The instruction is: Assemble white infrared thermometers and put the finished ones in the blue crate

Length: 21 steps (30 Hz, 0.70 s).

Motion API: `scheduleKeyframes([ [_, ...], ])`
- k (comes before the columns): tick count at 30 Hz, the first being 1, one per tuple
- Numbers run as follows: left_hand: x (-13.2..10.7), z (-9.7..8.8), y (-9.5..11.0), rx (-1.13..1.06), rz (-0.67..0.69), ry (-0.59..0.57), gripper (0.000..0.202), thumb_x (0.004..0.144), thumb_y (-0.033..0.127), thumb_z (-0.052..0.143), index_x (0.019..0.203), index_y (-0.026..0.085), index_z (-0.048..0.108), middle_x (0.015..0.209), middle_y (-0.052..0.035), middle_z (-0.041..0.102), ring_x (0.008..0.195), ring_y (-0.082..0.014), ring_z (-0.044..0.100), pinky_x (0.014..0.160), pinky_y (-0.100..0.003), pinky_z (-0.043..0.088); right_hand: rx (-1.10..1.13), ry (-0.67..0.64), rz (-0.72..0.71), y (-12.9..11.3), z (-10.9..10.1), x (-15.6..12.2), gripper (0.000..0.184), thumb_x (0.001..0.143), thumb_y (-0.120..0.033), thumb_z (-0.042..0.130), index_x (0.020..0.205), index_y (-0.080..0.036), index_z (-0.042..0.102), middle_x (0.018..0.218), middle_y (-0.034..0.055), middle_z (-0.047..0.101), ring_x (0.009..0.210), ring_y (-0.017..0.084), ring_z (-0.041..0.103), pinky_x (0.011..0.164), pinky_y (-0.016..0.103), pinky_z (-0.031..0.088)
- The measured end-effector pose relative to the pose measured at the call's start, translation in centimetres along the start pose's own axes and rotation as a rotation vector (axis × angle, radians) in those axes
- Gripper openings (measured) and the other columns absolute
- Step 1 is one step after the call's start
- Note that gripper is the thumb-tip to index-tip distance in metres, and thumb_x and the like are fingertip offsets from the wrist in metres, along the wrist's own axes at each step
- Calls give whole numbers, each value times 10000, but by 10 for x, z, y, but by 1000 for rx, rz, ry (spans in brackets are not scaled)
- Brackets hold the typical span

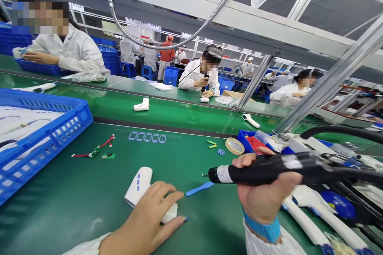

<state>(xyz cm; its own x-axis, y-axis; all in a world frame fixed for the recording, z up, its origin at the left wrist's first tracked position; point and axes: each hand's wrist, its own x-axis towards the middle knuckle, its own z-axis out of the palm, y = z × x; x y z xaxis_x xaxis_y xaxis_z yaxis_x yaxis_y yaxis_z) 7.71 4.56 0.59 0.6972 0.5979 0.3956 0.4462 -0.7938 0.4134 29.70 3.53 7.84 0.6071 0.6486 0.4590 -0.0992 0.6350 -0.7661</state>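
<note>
The left hand rests on a white plastic housing lying on the green bench, its fingers curved over the shell in a light grasp. The housing looks light, stiff and smooth, so a firm hold around its body seems best. The right hand, wearing a blue wristband, clenches a black electric screwdriver by the barrel, lifted above the bench with its tip pointing left. Its cord runs off right and may drag on the tool. A blue pry tool lies just beside the housing. White devices crowd the right edge, while a blue basket sits well apart on the left. Farther on lie circuit boards with red wires, blue rings and a tape roll. Beyond them, a green conveyor carries a white device, and a co-worker works across it.
</note>
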Motion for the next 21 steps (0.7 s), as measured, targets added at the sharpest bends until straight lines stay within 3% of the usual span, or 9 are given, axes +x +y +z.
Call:
scheduleKeyframes([
  [3, 5, -1, 5, -58, -83, 51, 244, 861, 266, 486, 1100, 234, 524, 1060, -70, 537, 963, -206, 501, 817, -360, 459, 59, -19, 109, -21, 14, -13, 583, 591, -755, 512, 864, -240, 508, 528, -50, 518, 481, 126, 453, 500, 279, 414],
  [7, 9, 4, 7, 37, -51, 137, 261, 839, 257, 533, 1097, 220, 541, 1039, -73, 541, 954, -222, 491, 860, -425, 417, 91, -83, 169, -29, 26, -27, 560, 602, -745, 515, 865, -251, 524, 521, -45, 523, 469, 122, 455, 488, 269, 413],
  [13, 9, 7, 1, 69, 2, 231, 166, 870, 246, 482, 880, 221, 647, 895, -57, 574, 815, -183, 514, 711, -335, 437, 103, -127, 192, -25, 34, -34, 540, 644, -732, 487, 870, -244, 528, 538, -39, 526, 476, 122, 474, 489, 275, 424],
  [21, 8, 7, 0, -33, -58, 203, 151, 859, 255, 508, 870, 231, 657, 875, -46, 573, 799, -176, 494, 691, -329, 421, 64, -146, 159, -27, 38, -34, 538, 678, -746, 420, 884, -259, 520, 541, -46, 519, 471, 126, 470, 491, 291, 425],
])
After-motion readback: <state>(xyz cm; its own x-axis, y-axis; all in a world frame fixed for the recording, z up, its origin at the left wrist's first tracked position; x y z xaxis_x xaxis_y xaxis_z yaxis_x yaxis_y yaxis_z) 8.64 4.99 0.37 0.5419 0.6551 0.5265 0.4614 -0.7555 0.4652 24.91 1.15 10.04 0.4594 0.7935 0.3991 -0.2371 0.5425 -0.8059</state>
